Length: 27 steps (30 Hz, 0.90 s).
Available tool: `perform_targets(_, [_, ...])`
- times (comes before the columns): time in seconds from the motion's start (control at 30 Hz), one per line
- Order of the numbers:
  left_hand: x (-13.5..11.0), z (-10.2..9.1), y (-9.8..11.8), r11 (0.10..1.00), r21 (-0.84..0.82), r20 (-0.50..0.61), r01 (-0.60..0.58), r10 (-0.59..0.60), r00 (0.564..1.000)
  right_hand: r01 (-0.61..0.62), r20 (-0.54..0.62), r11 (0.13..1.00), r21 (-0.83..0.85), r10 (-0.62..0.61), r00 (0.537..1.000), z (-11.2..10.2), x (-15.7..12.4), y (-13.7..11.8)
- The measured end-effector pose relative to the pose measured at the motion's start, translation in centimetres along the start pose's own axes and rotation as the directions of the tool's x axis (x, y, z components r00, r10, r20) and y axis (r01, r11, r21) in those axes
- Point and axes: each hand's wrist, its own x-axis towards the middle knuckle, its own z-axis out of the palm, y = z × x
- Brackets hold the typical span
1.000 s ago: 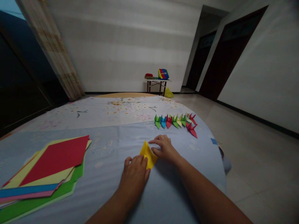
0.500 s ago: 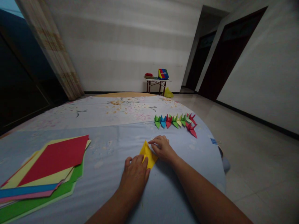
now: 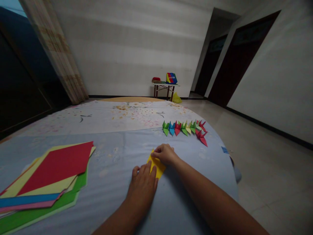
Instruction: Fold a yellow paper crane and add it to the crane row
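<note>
A small folded yellow paper lies on the light blue cloth in front of me. My left hand rests flat on the cloth with its fingertips pressing the paper's near left edge. My right hand is curled over the paper's far tip, fingers pinched on it. A row of several folded paper cranes in green, blue, red and yellow stands beyond my right hand.
A stack of coloured paper sheets, red on top, lies at the left. The cloth's right edge drops to a tiled floor. A small table with a colourful box stands by the far wall.
My right hand has slid left and curled over the yellow paper's far tip, covering it. My left hand's fingers have crept slightly further onto the paper.
</note>
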Motion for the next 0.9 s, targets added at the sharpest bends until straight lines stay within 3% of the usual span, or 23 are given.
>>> perform_targets(0.43, [0.0,0.2,-0.2,1.000,-0.025,0.009,0.015,-0.015,1.000,-0.009,-0.040,1.000,-0.029,0.008,0.999,0.6,0.6,-0.2])
perform_targets(0.67, [0.0,0.5,-0.3,0.999,-0.037,-0.004,0.014,-0.014,1.000,-0.002,-0.139,0.998,-0.063,-0.007,0.990,1.0,0.7,0.2])
perform_targets(0.8, [0.0,0.4,-0.3,0.999,-0.042,-0.001,0.013,-0.013,1.000,0.044,-0.166,0.999,0.006,-0.043,0.985,0.8,0.4,0.5])
perform_targets(0.9, [0.1,0.3,-0.4,0.998,-0.056,0.006,0.012,-0.012,1.000,0.156,-0.214,0.987,0.043,-0.144,0.966,0.2,-0.3,0.9])
